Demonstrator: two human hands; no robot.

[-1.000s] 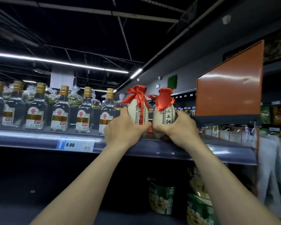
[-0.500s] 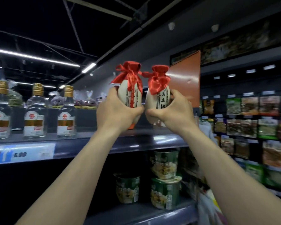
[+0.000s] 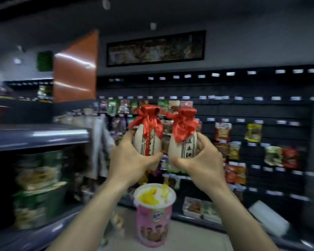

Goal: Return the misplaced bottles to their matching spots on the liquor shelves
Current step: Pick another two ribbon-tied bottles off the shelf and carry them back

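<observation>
Our left hand [image 3: 132,160] is wrapped round the lower body of one bottle [image 3: 146,142], thumb across the front and fingers closed behind it; our right hand [image 3: 202,163] grips the second bottle [image 3: 186,148] the same way, and the two stand upright, just beside each other, perhaps touching at the belly. Both are pale, egg-shaped, with red ribbon tied over the neck, and both hang in open air to the right of the shelf [image 3: 38,136], clear of its edge. Past the bottles, further right of the shelf, is a wall of hanging snack packets [image 3: 223,132]; below the bottles a pink cup [image 3: 153,214] stands. The view is smeared, so we judge we are turning while carrying. To do this well we should keep both upright, hold them a little apart so they do not knock, grip the bodies and not the ribbons, and find the matching row before lowering either.
</observation>
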